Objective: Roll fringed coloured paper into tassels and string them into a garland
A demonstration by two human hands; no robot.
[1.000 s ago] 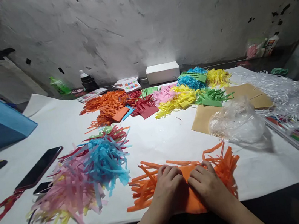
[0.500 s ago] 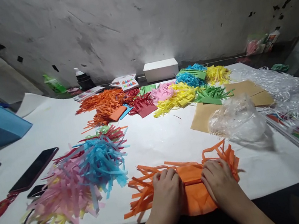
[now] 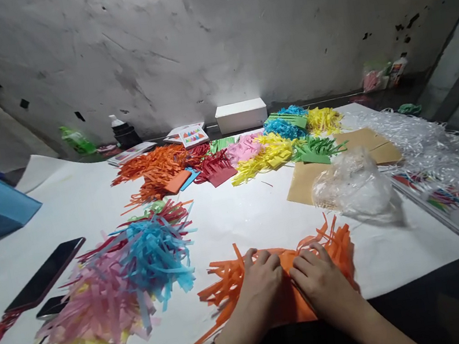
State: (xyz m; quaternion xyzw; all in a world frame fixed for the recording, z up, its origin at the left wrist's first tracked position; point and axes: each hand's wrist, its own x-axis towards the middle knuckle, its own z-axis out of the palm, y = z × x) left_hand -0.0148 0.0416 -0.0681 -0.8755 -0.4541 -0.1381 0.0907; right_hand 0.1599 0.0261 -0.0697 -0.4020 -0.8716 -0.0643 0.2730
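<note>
A sheet of orange tissue paper (image 3: 294,309), cut into fringe at both ends, lies at the table's near edge. My left hand (image 3: 259,278) is closed on its middle part, fingers curled and pressed down. Close beside it, my right hand (image 3: 320,274) also grips the paper, with a fold showing along its fingers. Loose orange strips spread out past both hands. The thumbs and whatever is pinched beneath the fingers are mostly hidden. To the left of my hands lies a heap of blue tissue tassels (image 3: 152,255) and pink tassels (image 3: 107,298).
Folded fringed papers, orange (image 3: 154,170), red (image 3: 215,169), yellow (image 3: 268,156) and green (image 3: 316,148), line the back before a white box (image 3: 241,116). A clear plastic bag (image 3: 353,186) and white string (image 3: 438,154) lie right. A phone (image 3: 46,274) lies left.
My two hands have drawn closer together along the orange paper, so less of its middle shows between them. The view has shifted slightly.
</note>
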